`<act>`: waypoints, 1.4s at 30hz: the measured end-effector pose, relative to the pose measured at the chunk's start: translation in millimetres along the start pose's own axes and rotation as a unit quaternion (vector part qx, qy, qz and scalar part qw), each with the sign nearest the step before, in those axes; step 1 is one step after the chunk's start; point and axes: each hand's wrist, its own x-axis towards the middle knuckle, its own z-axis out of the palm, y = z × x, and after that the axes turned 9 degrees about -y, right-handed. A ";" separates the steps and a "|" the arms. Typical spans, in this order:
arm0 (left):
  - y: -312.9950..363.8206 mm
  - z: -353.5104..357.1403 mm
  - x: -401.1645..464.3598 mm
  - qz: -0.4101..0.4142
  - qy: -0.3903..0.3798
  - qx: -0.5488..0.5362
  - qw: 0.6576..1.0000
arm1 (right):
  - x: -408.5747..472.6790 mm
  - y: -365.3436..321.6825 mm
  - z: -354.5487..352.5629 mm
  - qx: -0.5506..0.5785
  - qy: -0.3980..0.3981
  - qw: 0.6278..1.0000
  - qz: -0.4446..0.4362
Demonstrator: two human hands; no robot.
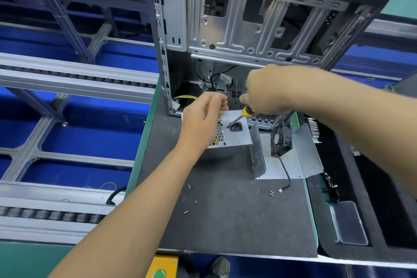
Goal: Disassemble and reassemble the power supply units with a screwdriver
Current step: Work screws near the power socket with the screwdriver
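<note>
Loose screws dot the mat: disassembly looks well along, fan already out. Left hand grips the power supply; right hand clasps the screwdriver, tip seemingly near the socket.

The single view came from a wide-angle camera worn on the person's head, looking forward and steeply down over both forearms onto a dark work mat. It sat close, the open computer case filling the upper frame. A roller conveyor ran down the left edge, apparently bowed by the lens.
</note>
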 end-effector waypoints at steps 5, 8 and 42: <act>-1.5 -30.3 -5.2 0.030 -0.196 0.375 0.906 | -9.4 0.9 14.7 0.051 -0.009 0.998 0.038; -2.6 -33.9 -11.7 0.011 -0.271 0.487 0.830 | -15.5 11.3 20.0 0.139 -0.008 0.988 0.070; -56.0 11.0 -119.5 0.116 -0.157 0.575 0.794 | -84.9 18.2 364.1 0.384 0.172 0.894 0.157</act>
